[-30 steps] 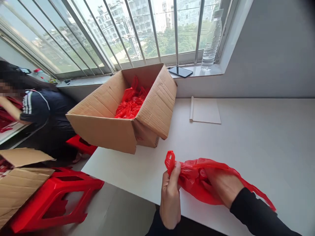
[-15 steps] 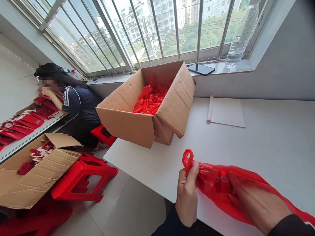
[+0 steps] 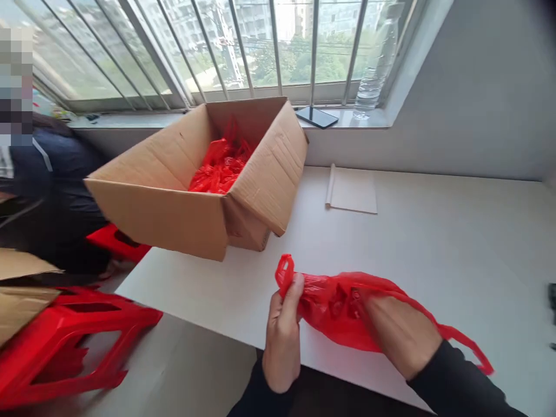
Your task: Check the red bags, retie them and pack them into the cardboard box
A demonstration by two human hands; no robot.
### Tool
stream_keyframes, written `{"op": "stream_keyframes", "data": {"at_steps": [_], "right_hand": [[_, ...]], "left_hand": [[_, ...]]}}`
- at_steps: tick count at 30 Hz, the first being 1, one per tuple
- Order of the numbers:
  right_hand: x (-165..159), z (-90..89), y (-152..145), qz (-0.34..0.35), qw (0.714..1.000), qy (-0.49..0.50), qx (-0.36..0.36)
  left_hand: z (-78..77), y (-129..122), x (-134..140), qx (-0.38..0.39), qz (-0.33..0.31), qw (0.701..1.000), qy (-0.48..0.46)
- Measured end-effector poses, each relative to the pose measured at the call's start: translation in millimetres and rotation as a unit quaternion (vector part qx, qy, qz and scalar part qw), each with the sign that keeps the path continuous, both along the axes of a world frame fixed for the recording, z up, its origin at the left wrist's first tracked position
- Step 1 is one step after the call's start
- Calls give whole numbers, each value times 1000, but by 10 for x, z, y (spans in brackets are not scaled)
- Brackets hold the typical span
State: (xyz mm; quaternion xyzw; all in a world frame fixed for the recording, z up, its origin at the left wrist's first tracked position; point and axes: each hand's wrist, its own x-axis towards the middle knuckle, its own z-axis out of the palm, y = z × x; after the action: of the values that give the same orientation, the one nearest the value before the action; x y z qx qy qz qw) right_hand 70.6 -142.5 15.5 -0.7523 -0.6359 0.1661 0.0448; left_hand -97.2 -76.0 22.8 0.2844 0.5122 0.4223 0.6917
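Note:
My left hand (image 3: 282, 333) is closed on the gathered handle end of a thin red plastic bag (image 3: 324, 304), with a loop of the handle standing above the thumb. My right hand (image 3: 397, 324) reaches into the bag's opening from the right; the red film and blur hide its fingers. Small dark red shapes show through the plastic near those fingertips, too unclear to name. The bag's other handle trails over my right wrist onto the white table (image 3: 434, 243). Beyond the bag stands an open cardboard box (image 3: 174, 217) holding a heap of red plastic bags (image 3: 221, 168).
A pale flat pad (image 3: 354, 191) lies on the table near the wall. The windowsill carries a dark phone (image 3: 317, 117) and a clear water bottle (image 3: 369, 87). At left are a seated person (image 3: 69, 174), a red stool (image 3: 87, 318) and another cardboard box (image 3: 21, 307).
The view has swung right, so the box, bag and hands appear farther left. My left hand keeps its hold on the bag, and my right hand stays inside it.

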Motion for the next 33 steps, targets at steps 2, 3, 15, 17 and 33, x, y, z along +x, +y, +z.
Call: {"op": "stream_keyframes", "data": {"at_steps": [2,3,15,17,33], "right_hand": [[4,101,58,-13,997,-23,-76],[17,117,78,-15,996,-32,-87],[156,-38,21,1,1000,23,1],[164,12,5,-5,998,56,14],[262,-80,121,-83,996,-18,-42]], "left_hand": [[16,40,44,3,-6,1000,-19],[24,51,67,4,-10,1000,-26],[57,6,115,6,-49,999,10],[76,14,112,6,-46,999,-1],[-11,-33,124,-29,-88,995,28]]}}
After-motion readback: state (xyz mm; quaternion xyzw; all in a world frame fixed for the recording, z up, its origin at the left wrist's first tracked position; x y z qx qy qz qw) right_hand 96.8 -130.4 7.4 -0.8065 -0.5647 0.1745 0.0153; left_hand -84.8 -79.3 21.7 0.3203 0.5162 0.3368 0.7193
